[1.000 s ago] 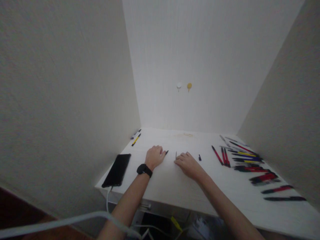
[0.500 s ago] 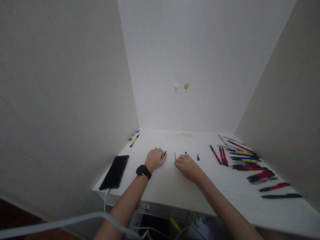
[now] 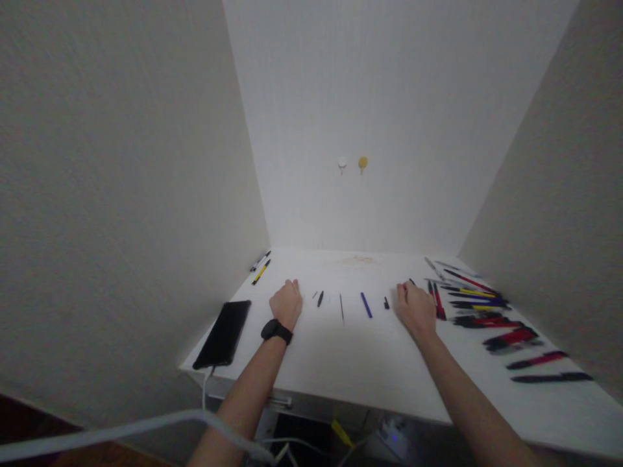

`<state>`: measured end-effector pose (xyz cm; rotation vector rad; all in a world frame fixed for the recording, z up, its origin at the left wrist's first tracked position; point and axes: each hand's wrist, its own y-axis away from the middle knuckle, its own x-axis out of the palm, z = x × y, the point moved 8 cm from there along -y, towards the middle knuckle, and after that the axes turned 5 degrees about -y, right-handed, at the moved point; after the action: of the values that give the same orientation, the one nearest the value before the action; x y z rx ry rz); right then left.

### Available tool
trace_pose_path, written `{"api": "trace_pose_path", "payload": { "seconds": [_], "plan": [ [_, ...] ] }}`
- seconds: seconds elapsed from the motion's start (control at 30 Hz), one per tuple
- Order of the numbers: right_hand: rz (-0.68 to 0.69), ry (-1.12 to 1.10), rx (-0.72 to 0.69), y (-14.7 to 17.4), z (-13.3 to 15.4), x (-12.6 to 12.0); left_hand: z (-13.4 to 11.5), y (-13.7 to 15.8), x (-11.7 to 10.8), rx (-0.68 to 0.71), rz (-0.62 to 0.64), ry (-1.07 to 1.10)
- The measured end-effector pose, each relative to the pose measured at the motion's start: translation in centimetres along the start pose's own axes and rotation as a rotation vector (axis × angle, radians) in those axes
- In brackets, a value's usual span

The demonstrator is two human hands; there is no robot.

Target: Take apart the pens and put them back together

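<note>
My left hand (image 3: 286,305), with a black watch (image 3: 276,329) on its wrist, rests on the white tabletop with its fingers curled and nothing visible in them. Just right of it lie a tiny grey piece (image 3: 314,295) and a short black pen tip section (image 3: 320,299). A thin refill (image 3: 341,309), a blue pen barrel (image 3: 366,305) and a small dark clip-like piece (image 3: 386,303) follow in a spaced row. My right hand (image 3: 417,306) is closed over a red pen; only its dark end (image 3: 412,282) shows past the fingers, the rest hidden.
Several red, yellow, blue and black pens (image 3: 487,321) spread along the right side. A black tablet (image 3: 222,334) with a white cable (image 3: 204,392) lies at left. Behind it are a yellow pen (image 3: 261,272) and white-and-black pens (image 3: 260,261). Walls enclose three sides.
My right hand has moved right, from the refill to the red pen, uncovering the blue barrel. My left hand has let go of the dark tip section and drawn left.
</note>
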<state>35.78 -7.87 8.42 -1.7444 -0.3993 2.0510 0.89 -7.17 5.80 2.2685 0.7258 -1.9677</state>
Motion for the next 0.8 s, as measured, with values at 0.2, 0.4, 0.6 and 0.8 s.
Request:
{"api": "trace_pose_path", "payload": {
  "seconds": [0.2,0.4,0.6,0.8],
  "plan": [
    [0.037,-0.036,0.114,0.3,-1.3,0.6,1.3,-0.1,0.3,-0.073,0.031,0.064],
    [0.114,-0.048,0.132,0.4,-1.4,1.2,1.4,-0.2,0.4,-0.081,0.035,0.080],
    [0.134,-0.057,0.121,0.3,-1.4,1.7,1.1,-0.2,0.4,-0.055,-0.007,0.027],
    [0.135,-0.046,0.108,0.4,-1.1,1.5,1.2,-0.3,0.5,-0.039,0.004,0.021]
  ]
}}
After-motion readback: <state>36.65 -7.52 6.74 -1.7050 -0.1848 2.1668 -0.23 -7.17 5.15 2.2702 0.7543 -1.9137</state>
